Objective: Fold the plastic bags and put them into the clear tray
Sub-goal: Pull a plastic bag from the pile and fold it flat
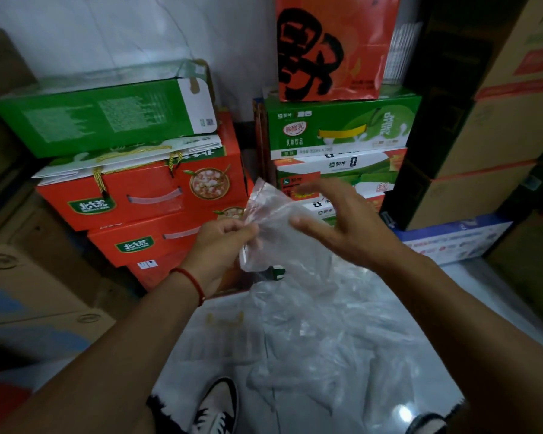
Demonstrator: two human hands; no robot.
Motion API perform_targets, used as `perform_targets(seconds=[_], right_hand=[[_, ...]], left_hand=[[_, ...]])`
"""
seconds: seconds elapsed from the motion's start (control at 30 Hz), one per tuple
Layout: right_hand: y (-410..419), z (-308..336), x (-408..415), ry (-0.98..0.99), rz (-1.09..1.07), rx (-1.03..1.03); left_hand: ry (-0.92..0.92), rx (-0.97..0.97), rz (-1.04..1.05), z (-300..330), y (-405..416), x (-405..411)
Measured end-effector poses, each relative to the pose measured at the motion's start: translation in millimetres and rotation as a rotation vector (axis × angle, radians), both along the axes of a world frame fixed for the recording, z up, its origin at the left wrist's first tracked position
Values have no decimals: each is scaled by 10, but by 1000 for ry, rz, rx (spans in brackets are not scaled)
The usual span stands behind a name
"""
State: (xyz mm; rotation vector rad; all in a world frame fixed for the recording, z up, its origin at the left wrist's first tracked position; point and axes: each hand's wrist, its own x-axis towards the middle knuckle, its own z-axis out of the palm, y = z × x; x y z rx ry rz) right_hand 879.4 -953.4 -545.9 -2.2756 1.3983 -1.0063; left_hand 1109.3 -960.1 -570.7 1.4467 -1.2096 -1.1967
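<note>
Nearest the camera, at the bottom edge, is a black-and-white shoe (217, 405) on the pale floor (470, 277), with the two forearms reaching forward above it. Just beyond the shoe a loose heap of clear bags (326, 333) lies crumpled on the floor, the sheets overlapping so that single bags are hard to tell apart.

Above the heap, the left hand (223, 242) pinches one bag (279, 233) at its left edge, fingers curled onto the film. The right hand (342, 220) is spread, fingers straight and apart, laid against the bag's right side and gripping nothing. A red cord (192, 283) circles the left wrist. The bag is held in the air, thin, see-through and wrinkled, with a faint pink tint near its upper corner; it looks only partly flattened, not yet a neat fold.

Behind stand stacked orange boxes (145, 195) and green boxes (342, 126). No clear tray can be made out in this view.

The likely trouble: the film is slick and limp, held by one pinch only, so it may slip or spring open again when creased in the air. Dropped, it would be lost among the heap.
</note>
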Motion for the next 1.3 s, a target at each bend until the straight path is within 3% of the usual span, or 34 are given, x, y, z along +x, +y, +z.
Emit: perform_targets(seconds=[0.07,0.13,0.27,0.33,0.4,0.5,0.63,0.8,0.93,1.1,1.3], right_hand=[[111,19,115,80,184,66],[155,-74,227,184,231,81],[15,-230,173,2,128,131],[-37,-240,90,-118,118,244],[-38,-240,24,-256,135,387],[20,-199,-16,-392,175,512],[57,-137,-55,-507,182,633],[90,-20,-163,-521,69,500],[116,90,-277,-546,167,453],[227,151,-317,-303,263,402],[212,-5,-211,-71,165,117]], left_hand=[[110,74,49,5,-2,-5],[196,140,68,57,16,-27],[170,219,39,96,71,-9],[2,24,55,99,53,61],[-127,-278,-155,154,60,134],[-273,-407,-442,187,120,100],[-279,-516,-291,137,108,-9],[-164,-457,-107,146,53,66],[-104,-404,-34,124,6,173],[-32,-361,2,135,-7,234],[28,-321,11,133,-1,220]])
